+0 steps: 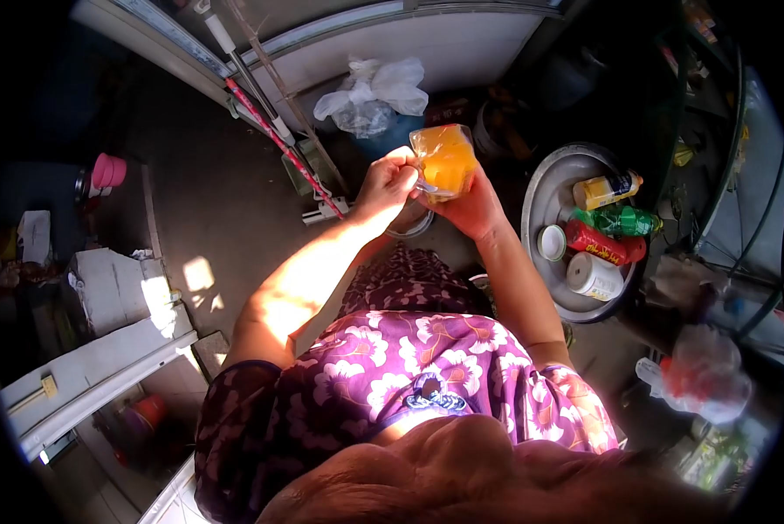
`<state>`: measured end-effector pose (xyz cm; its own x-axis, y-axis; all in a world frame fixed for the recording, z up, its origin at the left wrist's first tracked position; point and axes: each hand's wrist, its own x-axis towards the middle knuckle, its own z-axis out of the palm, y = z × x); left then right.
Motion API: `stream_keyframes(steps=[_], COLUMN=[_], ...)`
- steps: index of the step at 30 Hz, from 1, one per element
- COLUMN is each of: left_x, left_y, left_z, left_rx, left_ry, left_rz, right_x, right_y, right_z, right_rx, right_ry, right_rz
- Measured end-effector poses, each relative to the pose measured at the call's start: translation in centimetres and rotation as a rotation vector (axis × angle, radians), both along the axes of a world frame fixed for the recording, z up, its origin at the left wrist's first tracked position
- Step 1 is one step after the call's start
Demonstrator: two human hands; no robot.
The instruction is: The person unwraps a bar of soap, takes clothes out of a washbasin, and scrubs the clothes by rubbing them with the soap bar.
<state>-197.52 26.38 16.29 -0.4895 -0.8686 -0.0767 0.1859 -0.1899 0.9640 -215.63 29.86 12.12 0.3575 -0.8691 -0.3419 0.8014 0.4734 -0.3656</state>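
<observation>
Out in front of my body, both hands hold an orange-yellow block in clear plastic wrap [445,162]. The fingers of my left hand [387,184] pinch its left edge, where crinkled film shows. My right hand [469,203] grips it from below and the right side; most of those fingers are hidden behind the block. Right of my right forearm is a round metal basin [540,183]. In it lie a yellow bottle [608,189], a green plastic bottle [617,220], a red container [597,242], a white jar [594,277] and a white round lid [551,243].
Ahead, white plastic bags [376,92] sit on a blue bucket [392,131]. A red-and-white pole [278,140] leans left of them. A pink container [108,171] and a white box [113,288] are at the left. A glass-sided rack [750,201] stands at the right.
</observation>
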Motion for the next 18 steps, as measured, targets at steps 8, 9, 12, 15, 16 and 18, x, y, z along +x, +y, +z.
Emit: stream_keyframes(steps=[8, 9, 12, 15, 16, 18], left_x=[-0.1, -0.2, -0.2, 0.6, 0.8, 1.0], left_y=[0.2, 0.3, 0.3, 0.0, 0.0, -0.1], left_z=[2.8, 3.1, 3.4, 3.0, 2.9, 3.0], left_rx=[0.240, 0.103, -0.179, -0.212, -0.228, -0.259], left_ry=[0.120, 0.027, -0.178, -0.185, -0.189, -0.201], left_rz=[0.020, 0.030, 0.015, -0.103, -0.103, -0.102], right_x=[0.7, 1.1, 1.2, 1.0, 0.9, 0.8], right_y=[2.3, 2.3, 2.6, 2.9, 3.0, 3.2], right_z=[4.3, 4.5, 4.6, 4.7, 4.7, 4.9], right_rx=[-0.500, -0.472, -0.473, -0.499, -0.503, -0.480], right_ry=[0.844, 0.839, 0.847, 0.824, 0.810, 0.819], right_rz=[-0.114, -0.141, -0.177, -0.192, -0.196, -0.194])
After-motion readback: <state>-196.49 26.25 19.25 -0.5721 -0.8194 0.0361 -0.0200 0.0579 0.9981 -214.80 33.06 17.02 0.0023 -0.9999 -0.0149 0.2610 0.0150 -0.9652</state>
